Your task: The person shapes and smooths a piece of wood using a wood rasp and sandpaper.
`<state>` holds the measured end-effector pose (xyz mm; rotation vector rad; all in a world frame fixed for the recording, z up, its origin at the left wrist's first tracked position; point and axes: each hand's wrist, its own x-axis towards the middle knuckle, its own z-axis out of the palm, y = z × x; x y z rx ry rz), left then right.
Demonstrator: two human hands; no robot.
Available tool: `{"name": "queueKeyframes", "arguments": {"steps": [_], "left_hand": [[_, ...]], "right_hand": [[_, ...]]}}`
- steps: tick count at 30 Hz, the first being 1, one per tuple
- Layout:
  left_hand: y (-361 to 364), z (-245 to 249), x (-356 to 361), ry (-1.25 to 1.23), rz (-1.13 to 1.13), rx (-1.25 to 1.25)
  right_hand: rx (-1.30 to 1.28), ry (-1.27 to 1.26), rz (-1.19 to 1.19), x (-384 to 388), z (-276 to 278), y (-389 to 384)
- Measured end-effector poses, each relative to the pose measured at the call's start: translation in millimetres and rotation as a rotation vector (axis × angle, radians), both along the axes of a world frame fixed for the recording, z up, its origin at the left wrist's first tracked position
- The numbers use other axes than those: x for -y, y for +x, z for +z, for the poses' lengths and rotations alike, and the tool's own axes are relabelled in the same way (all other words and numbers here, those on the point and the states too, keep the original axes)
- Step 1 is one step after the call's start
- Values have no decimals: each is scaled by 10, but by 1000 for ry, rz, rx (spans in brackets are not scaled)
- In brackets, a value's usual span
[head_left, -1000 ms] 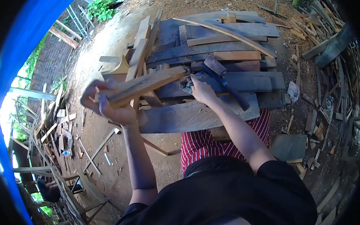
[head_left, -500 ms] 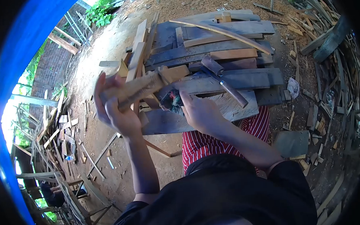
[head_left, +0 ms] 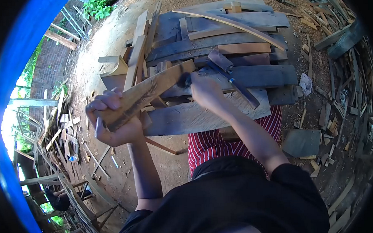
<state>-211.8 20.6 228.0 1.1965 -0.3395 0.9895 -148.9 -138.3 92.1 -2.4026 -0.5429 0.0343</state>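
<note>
My left hand is wrapped around the near end of a long wooden block, holding it tilted up above the bench. Dark marks run along the block's upper face. At its far end, my right hand is closed on a dark rag, which presses against the wood. Most of the rag is hidden by the fingers. To the right of that hand, a tool with a dark handle and a blue ring lies on the boards, beside a brown block.
Several grey planks form the low bench in front of me. A thin strip lies diagonally across them, and long boards stick out at the left. Scrap wood piles stand to the right. Another person is far left.
The block has turned in my left hand, showing a smoother, marked face. My right hand has moved up and right with the rag, from below the block to its far end.
</note>
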Motion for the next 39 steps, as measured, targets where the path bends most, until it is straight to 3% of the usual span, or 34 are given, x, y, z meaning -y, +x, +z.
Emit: {"name": "queueKeyframes", "arguments": {"steps": [2,6,9,11,13,14,19,22,25,31,33,36,39], "left_hand": [[0,-23,-66,12,-30,26],[-65,-56,-123,22,-53,27],[-71,-43,-78,25,-37,19],[-89,-64,-8,71,-35,57],[-150,-131,1,134,-66,71],[-136,-129,13,83,-62,96],[-63,-102,75,-29,-18,108],[-24,-121,68,-12,122,120],[-14,-121,3,-161,272,35],[-32,-118,13,-152,327,19],[-42,-173,-42,-167,290,41],[-51,-161,-26,-211,328,9],[-61,-153,-30,-256,386,-10]], "right_hand": [[38,6,-22,-40,-190,105],[51,52,56,-17,438,-369],[-84,-1,-44,-15,-120,116],[-35,-53,-70,-36,-235,213],[70,98,14,-10,105,-87],[-123,-35,62,4,376,-197],[-130,16,-28,-78,89,131],[-107,170,40,-113,190,-1],[-116,74,191,-58,628,-651],[11,99,75,-170,357,-226],[-81,127,66,-162,472,-529],[44,200,237,-93,722,-971],[17,123,109,-215,441,-520]]}}
